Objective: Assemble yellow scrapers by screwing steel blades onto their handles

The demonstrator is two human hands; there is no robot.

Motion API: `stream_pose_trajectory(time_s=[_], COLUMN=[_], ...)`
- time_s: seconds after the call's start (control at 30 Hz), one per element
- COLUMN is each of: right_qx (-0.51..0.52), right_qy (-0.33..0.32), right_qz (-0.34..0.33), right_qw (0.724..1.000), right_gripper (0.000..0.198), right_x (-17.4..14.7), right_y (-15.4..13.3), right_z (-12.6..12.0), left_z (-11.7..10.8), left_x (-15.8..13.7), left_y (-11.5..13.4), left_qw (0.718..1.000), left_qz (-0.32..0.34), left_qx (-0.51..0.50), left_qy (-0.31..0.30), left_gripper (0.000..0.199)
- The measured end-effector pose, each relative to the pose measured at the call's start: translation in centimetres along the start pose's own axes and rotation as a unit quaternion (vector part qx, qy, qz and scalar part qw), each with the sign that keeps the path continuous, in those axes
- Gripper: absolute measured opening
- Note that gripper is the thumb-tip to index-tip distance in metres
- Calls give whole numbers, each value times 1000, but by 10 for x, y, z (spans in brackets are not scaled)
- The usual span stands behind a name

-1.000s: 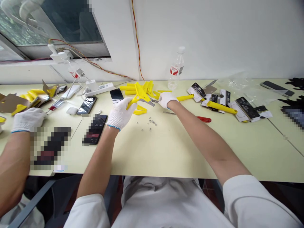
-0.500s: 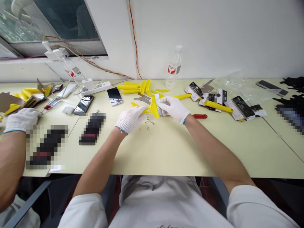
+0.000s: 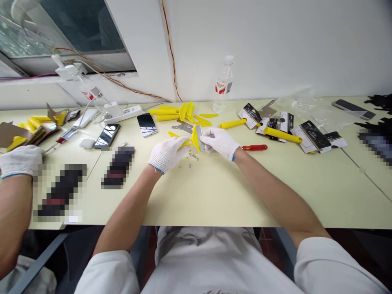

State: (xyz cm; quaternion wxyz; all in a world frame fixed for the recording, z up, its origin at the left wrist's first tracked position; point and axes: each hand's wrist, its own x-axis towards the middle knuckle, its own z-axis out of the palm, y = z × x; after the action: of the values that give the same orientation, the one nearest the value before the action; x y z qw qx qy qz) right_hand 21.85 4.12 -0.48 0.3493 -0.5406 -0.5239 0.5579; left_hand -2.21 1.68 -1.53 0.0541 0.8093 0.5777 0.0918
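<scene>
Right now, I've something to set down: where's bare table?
Between left forearm and right forearm, from small metal pieces to the table's front edge; and right of the latter forearm, below packaging cards. Crowded: the back, with yellow handles.

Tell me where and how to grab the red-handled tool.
Take the red handle by its middle, ideally from above and the right: it lies flat on the table, thick and uncovered there, while the right hand obstructs its left side.
</scene>
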Motion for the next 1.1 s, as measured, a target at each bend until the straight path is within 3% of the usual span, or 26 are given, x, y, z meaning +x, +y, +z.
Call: stream_pose_trajectory(time_s=[0.37, 0.83, 1.1], right_qx=[11, -3, -67], right_qy=[-1, -3, -15], right_qz=[-7, -19, -32], right_qw=[1000, 1000, 997], right_gripper=[24, 24, 20], right_x=[1, 4, 3], right_y=[5, 11, 11], right_z=[0, -2, -4], left_z=[7, 7, 9], left_x=[-2, -1, -1], left_y=[-7, -10, -12], left_qw=[999, 999, 998], left_qz=[20, 0, 21], left_qx=[-35, -54, -60], left_qy=[26, 10, 22], left_gripper=[50, 49, 47])
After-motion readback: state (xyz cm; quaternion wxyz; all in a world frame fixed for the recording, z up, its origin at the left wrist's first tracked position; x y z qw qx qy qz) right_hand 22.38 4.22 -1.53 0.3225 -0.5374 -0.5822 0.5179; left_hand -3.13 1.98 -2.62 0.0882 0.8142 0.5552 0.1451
